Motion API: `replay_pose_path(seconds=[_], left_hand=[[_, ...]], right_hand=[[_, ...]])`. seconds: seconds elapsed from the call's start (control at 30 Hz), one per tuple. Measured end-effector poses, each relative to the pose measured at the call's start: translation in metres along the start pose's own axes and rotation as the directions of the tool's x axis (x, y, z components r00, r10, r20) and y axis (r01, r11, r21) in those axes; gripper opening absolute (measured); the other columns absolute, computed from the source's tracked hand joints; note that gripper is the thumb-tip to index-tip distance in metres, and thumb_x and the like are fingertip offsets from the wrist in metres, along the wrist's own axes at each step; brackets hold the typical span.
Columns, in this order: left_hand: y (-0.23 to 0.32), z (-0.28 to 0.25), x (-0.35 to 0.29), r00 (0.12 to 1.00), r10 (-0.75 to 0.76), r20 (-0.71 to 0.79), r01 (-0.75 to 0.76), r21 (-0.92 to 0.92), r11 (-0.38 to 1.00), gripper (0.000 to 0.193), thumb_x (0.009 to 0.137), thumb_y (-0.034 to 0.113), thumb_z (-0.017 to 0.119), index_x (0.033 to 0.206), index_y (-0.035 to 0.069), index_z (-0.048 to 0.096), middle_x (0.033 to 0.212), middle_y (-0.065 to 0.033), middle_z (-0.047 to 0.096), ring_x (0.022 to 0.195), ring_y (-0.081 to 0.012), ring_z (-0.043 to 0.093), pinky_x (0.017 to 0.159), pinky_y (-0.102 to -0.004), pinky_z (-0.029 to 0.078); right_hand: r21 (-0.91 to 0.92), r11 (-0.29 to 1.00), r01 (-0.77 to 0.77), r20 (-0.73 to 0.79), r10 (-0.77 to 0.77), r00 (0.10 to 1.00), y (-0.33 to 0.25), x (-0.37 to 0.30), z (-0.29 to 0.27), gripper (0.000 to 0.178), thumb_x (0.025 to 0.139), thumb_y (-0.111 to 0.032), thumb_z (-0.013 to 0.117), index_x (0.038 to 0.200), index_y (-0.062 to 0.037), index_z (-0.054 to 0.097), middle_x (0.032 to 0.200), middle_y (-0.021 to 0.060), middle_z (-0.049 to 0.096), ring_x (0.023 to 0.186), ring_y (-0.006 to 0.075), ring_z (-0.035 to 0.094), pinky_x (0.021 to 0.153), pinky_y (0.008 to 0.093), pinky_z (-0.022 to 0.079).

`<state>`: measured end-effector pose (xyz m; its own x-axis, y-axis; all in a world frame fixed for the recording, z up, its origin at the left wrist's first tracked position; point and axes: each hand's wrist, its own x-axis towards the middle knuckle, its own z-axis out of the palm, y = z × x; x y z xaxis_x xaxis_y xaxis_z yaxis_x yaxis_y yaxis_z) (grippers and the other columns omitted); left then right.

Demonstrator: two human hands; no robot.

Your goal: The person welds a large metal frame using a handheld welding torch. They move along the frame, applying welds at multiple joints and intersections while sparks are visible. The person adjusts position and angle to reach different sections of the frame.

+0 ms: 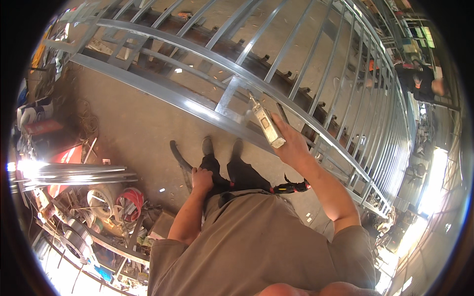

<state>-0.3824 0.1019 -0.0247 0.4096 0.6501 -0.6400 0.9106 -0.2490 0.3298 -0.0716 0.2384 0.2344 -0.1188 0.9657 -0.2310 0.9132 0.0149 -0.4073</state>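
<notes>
My right hand (295, 146) is wrapped round a handheld welding gun (268, 125) with a pale, boxy, worn body and a narrow nozzle. The nozzle points up-left, close to a joint of the grey metal railing frame (197, 47); whether it touches cannot be told. A short flat crosspiece (228, 96) joins the frame's two lower rails just left of the nozzle. Low at my thigh, my left hand (201, 178) has its fingers curled in. A thick black hose (180, 157) runs up beside it; whether those fingers grip anything is hidden.
Long shiny metal bars (84, 173) stick out at left. Below them lie a pink-red coil (130, 204), a wire spool (75, 244) and clutter. Dark beams (256, 64) support the frame. Another person (419, 81) in dark clothes is at the far right.
</notes>
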Motion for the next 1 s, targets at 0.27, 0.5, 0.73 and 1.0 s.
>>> replay_pose_path(seconds=[0.27, 0.5, 0.73, 1.0], left_hand=[[0.001, 0.001, 0.007, 0.999, 0.044, -0.025, -0.044, 0.016, 0.999, 0.018, 0.086, 0.021, 0.064, 0.097, 0.018, 0.077, 0.105, -0.0074, 0.073, 0.115, -0.0268, 0.064, 0.111, -0.0479, 0.035], [0.0, 0.0, 0.008, 0.999, 0.051, -0.016, -0.05, 0.035, 0.998, 0.019, 0.086, 0.021, 0.063, 0.097, 0.018, 0.078, 0.106, -0.0082, 0.073, 0.115, -0.0272, 0.064, 0.11, -0.0477, 0.036], [0.0, 0.001, 0.01, 0.997, 0.063, -0.034, -0.062, 0.038, 0.997, 0.019, 0.085, 0.02, 0.063, 0.098, 0.018, 0.078, 0.106, -0.0083, 0.074, 0.114, -0.027, 0.065, 0.109, -0.0478, 0.036], [0.004, -0.001, 0.006, 0.997, 0.062, -0.036, -0.06, 0.046, 0.997, 0.02, 0.085, 0.021, 0.064, 0.098, 0.018, 0.079, 0.106, -0.0073, 0.074, 0.114, -0.0263, 0.065, 0.11, -0.0487, 0.037]], right_hand=[[-0.033, 0.994, -0.103, 0.01, 0.104, 0.995, 0.014, -0.013, -0.002, 0.082, 0.086, -0.012, 0.073, 0.158, -0.0186, 0.034, 0.126, 0.0208, 0.066, 0.101, 0.0485, 0.067, 0.084, 0.0544, 0.057], [-0.029, 0.997, -0.072, -0.001, 0.072, 0.997, 0.018, -0.011, 0.005, 0.087, 0.082, -0.01, 0.073, 0.158, -0.0192, 0.032, 0.128, 0.0199, 0.065, 0.101, 0.0468, 0.069, 0.084, 0.0539, 0.057], [-0.089, 0.993, -0.079, -0.01, 0.078, 0.997, 0.014, -0.011, 0.007, 0.087, 0.082, -0.01, 0.073, 0.158, -0.0197, 0.031, 0.123, 0.0212, 0.066, 0.098, 0.0471, 0.069, 0.082, 0.0544, 0.057], [-0.114, 0.987, -0.113, 0.01, 0.115, 0.993, 0.012, -0.012, 0.007, 0.08, 0.087, -0.013, 0.072, 0.155, -0.0194, 0.032, 0.124, 0.0214, 0.067, 0.096, 0.0493, 0.068, 0.081, 0.0565, 0.057]])
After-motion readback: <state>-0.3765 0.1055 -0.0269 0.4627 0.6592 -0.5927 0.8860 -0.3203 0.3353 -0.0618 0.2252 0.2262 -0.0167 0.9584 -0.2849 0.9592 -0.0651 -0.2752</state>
